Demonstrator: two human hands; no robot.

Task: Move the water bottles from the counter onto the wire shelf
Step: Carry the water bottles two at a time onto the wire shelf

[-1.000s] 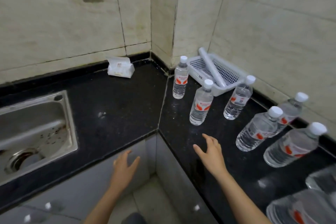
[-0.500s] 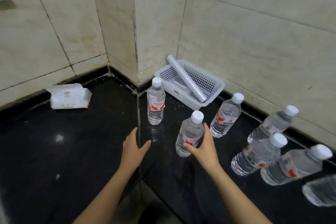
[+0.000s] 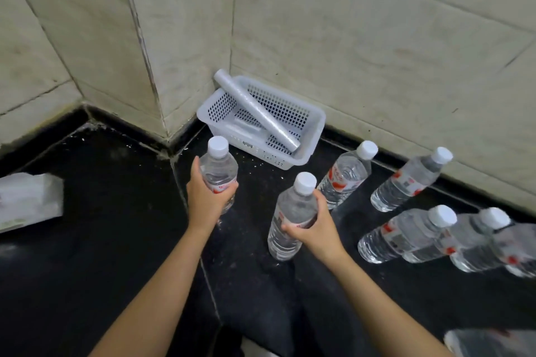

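Note:
Clear water bottles with white caps and red-and-white labels stand on the black counter. My left hand is wrapped around the label of the far-left bottle, near the corner. My right hand grips the middle of the nearest bottle. Several other bottles stand to the right, among them one by the basket, one against the wall and one in front. No wire shelf is in view.
A white perforated basket holding a grey roll sits in the tiled corner. A white tissue pack lies at the left edge. More clear plastic shows at the bottom right. The counter's inner corner edge lies between my arms.
Both hands have reached forward from the counter edge and closed on bottles: the left on the far-left bottle, the right on the nearest one. The view has swung right and closer.

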